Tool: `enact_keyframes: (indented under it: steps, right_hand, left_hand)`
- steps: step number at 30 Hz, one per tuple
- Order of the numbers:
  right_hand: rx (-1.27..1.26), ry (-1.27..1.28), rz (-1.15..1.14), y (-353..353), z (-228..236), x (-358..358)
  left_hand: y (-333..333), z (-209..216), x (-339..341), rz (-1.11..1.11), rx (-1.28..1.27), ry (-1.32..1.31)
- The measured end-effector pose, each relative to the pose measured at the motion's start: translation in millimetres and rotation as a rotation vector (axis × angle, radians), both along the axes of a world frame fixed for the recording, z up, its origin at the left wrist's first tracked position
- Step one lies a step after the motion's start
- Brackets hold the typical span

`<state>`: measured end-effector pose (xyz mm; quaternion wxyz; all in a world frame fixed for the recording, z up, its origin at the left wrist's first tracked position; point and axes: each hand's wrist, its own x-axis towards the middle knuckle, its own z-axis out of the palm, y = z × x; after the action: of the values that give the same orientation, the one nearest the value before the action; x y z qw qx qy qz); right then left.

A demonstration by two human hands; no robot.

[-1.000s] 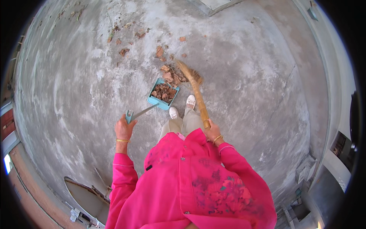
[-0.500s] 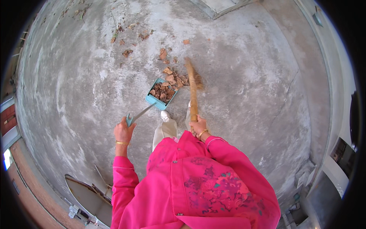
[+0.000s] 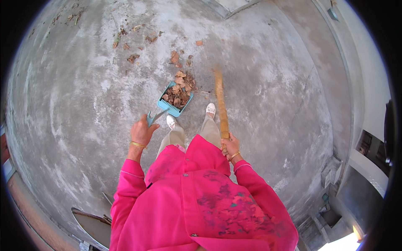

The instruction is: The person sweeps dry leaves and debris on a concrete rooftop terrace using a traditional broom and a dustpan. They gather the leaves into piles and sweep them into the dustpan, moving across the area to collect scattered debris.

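Observation:
My left hand (image 3: 142, 133) is closed around the handle of a light blue dustpan (image 3: 168, 109), whose pan rests on the concrete just ahead of my feet. Brown dry leaves (image 3: 176, 97) fill the pan and spill over its far right edge onto the ground. In my right hand (image 3: 231, 146) is a broom (image 3: 221, 106), gripped low on its thick tan handle. The broom points away from me, to the right of the dustpan and apart from the leaf pile. Its far end is blurred, so the bristles barely show.
More dry leaves (image 3: 133, 58) lie scattered on the concrete floor (image 3: 268, 83) at the far left. My white shoes (image 3: 210, 109) stand just behind the dustpan. A raised slab edge (image 3: 228, 14) is at the top, a wall (image 3: 356, 62) along the right, and an oval-edged object (image 3: 90, 224) at lower left.
The broom has swung right, away from the leaves, with my right hand lower and farther right. My left hand has shifted slightly right, and the dustpan's handle stands steeper. My right shoe now shows.

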<state>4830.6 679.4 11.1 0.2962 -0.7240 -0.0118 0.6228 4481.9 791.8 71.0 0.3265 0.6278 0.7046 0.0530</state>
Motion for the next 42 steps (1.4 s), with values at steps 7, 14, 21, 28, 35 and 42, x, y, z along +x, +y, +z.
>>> enact_keyframes:
  steps: [7,14,21,28,35,42]
  right_hand:
    - [-0.002,0.076,-0.139,-11,-56,-18]
    - [0.094,0.310,-0.129,24,-51,-88]
    - [0.100,0.005,0.116,19,-22,-65]
    - [0.082,-0.172,0.371,92,-74,-42]
    - [-0.040,-0.187,0.749,66,-60,-89]
    - [-0.031,0.042,0.836,28,-32,-94]
  left_hand:
    - [-11,-3,-14,-0.093,0.073,-0.191]
    - [-15,-3,-20,-0.141,0.122,-0.102]
    - [-21,6,-22,-0.155,0.139,0.003]
    - [-11,0,-26,-0.152,0.150,-0.056]
    - [-6,-7,-45,-0.123,0.169,-0.062]
    - [-23,-10,-57,-0.107,0.217,-0.060]
